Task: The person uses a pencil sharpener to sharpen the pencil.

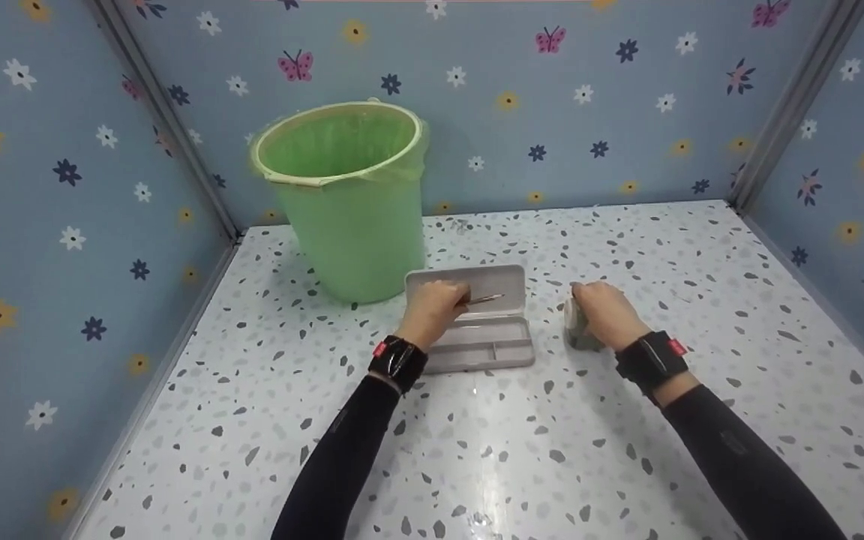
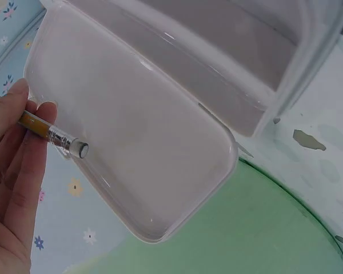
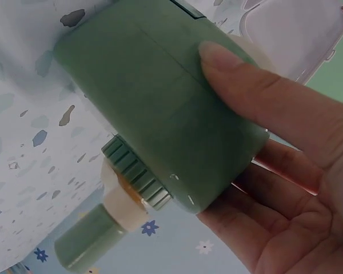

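Note:
My left hand (image 1: 436, 307) pinches a pencil (image 2: 37, 124) between thumb and fingers, its metal band and eraser end sticking out in the left wrist view. In the head view the pencil's other end points right, over the raised lid of a pale grey-pink pencil case (image 1: 503, 282). That case stands open, with bare divided compartments in its lower half. To its right, my right hand (image 1: 608, 311) grips a green pencil sharpener (image 3: 166, 108), thumb on one face and fingers around the other side. A crank handle (image 3: 91, 237) juts from the sharpener, beside a ribbed green knob.
Behind and left of the pencil case is a tall light-green bin (image 1: 357, 232) with a liner over its rim. Flower-patterned panels (image 1: 507, 142) wall in the speckled white tabletop (image 1: 507, 457) at the back and both sides.

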The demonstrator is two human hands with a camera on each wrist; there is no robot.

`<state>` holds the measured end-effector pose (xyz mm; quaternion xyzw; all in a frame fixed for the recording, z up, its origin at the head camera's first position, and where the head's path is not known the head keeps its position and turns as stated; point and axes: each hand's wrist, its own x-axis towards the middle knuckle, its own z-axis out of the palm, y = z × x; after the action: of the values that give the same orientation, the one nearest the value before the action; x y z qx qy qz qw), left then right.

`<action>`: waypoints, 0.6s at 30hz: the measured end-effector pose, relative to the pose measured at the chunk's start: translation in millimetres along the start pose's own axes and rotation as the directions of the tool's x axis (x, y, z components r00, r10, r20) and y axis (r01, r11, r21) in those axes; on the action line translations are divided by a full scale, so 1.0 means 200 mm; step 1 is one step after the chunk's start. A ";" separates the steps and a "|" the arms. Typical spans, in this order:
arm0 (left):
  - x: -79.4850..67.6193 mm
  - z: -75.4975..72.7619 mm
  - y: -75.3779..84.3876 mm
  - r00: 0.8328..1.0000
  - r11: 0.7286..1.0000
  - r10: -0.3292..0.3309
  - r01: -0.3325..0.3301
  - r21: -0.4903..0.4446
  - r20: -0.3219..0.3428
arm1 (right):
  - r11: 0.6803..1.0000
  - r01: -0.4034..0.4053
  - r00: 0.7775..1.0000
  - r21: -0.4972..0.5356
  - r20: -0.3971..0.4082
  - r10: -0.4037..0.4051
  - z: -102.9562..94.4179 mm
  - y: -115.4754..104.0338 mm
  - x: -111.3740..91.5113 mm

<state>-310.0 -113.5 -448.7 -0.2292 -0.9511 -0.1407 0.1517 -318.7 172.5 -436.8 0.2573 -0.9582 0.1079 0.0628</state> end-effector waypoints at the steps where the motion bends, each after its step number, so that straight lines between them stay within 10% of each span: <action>1: 0.00 0.00 0.00 1.000 1.000 0.003 -0.003 -0.001 -0.004 | 1.000 0.001 1.000 -0.006 -0.003 -0.001 0.00 0.00 0.00; 18: -0.02 0.02 -0.01 0.999 1.000 -0.006 0.005 0.020 0.036 | 0.998 -0.047 0.998 0.038 0.043 0.045 -0.01 0.00 0.02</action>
<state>-308.6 -116.0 -455.3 -0.2274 -0.9558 -0.1274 0.1363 -322.3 171.2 -433.6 0.2386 -0.9627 0.1223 0.0350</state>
